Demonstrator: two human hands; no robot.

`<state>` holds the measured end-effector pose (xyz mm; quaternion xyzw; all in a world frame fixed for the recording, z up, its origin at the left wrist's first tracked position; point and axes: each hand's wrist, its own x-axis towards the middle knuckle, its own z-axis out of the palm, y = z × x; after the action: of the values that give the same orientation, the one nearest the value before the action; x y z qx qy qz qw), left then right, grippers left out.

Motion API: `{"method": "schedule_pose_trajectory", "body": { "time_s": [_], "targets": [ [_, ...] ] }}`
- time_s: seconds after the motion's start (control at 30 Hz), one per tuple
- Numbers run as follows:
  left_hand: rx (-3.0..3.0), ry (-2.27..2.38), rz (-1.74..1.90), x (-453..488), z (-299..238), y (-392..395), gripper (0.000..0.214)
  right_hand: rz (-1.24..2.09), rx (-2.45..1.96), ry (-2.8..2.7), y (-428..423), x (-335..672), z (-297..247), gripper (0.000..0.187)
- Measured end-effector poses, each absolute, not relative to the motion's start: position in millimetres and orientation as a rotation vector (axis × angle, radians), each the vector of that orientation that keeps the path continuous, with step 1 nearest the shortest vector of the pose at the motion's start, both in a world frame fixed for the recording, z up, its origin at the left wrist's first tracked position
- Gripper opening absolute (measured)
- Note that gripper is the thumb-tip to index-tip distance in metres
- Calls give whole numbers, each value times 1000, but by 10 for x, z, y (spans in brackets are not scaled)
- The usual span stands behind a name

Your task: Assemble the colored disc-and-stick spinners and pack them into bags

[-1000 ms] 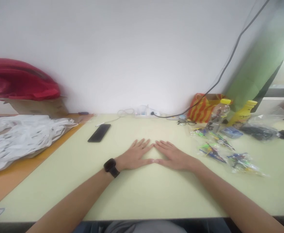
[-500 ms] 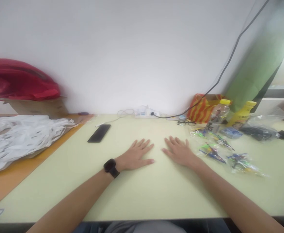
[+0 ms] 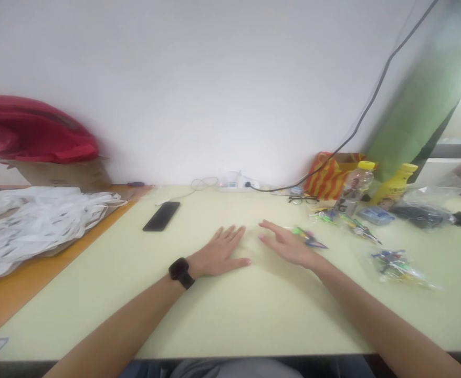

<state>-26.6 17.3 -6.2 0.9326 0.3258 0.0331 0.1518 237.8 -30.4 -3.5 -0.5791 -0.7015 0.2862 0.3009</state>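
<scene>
My left hand lies flat on the pale green table, fingers spread, with a black watch on its wrist. My right hand is just to its right, fingers stretched out and pointing left. A clear packet of colourful pieces sticks out from under its far edge, touching it. I cannot tell whether the hand grips the packet or only rests on it. A second packet lies further right, and a third packet sits behind.
A black phone lies at the left rear. White plastic bags cover the orange surface on the left, beneath a red bag. Glasses, two yellow-capped bottles and a power strip stand along the back.
My right hand went right to the packets, then came back toward the middle, and one packet moved left with it. My left hand stayed put.
</scene>
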Motion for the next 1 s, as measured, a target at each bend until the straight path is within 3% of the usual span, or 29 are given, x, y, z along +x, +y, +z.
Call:
{"method": "schedule_pose_trajectory", "body": {
  "time_s": [0.07, 0.13, 0.23, 0.37, 0.5, 0.57, 0.7, 0.8, 0.9, 1.0],
  "targets": [
    [2678, 931, 111, -264, -60, 173, 94, 879, -1307, -1747, -290, 2360, 54, 56],
    [2678, 921, 123, -263, -56, 172, 90, 779, -1272, -1705, -237, 2405, 49, 51],
    [2671, 916, 156, -268, -66, 175, 83, 454, -1512, -1788, -119, 2537, -136, 50],
    [2668, 915, 261, -268, -108, 188, 77, 328, -1653, -2063, -30, 2634, -352, 50],
    [2627, 975, 574, -240, -121, 209, 56, 318, -1538, -2194, -105, 2540, -241, 39],
    [2561, 1049, 728, -231, -118, 233, 41, 468, -1353, -2212, -169, 2465, -143, 32],
    [2360, 1186, 821, -243, -135, 305, 29, 721, -1213, -2105, -217, 2383, -91, 41],
    [2228, 1067, 793, -251, -149, 332, 24, 468, -1385, -1997, -158, 2434, -184, 30],
    [2169, 951, 769, -230, -150, 318, 21, 276, -1555, -1977, -81, 2546, -282, 39],
    [2105, 894, 811, -193, -151, 301, 21, 299, -1601, -2054, -44, 2609, -312, 40]
  ]
}}
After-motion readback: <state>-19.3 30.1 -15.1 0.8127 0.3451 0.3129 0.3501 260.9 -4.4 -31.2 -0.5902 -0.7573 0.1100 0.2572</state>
